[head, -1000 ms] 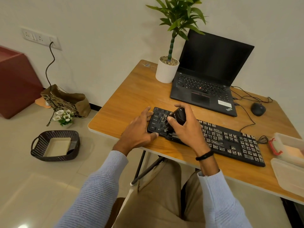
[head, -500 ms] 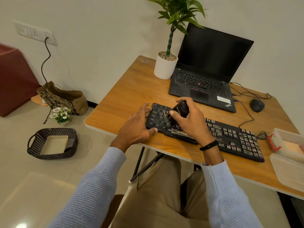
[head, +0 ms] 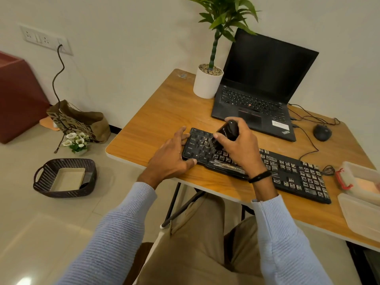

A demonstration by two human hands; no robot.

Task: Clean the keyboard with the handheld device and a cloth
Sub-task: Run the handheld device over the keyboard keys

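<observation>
A long black keyboard (head: 287, 171) lies across the front of the wooden desk (head: 164, 112). My right hand (head: 240, 149) grips a small black handheld device (head: 228, 130), tilted with its brush end down on the keys near the keyboard's left part. My left hand (head: 170, 159) rests flat with spread fingers against the keyboard's left end, thumb at its front edge. No cloth is in view.
An open black laptop (head: 257, 95) and a white potted plant (head: 207, 83) stand behind the keyboard. A black mouse (head: 322, 132) with cables lies at the right. Clear plastic containers (head: 362, 194) sit at the desk's right edge. A dark basket (head: 63, 177) is on the floor.
My right hand has kept the device on the keyboard's left keys, shifting it slightly back. The left hand has stayed at the keyboard's left end. The camera view has shifted a little.
</observation>
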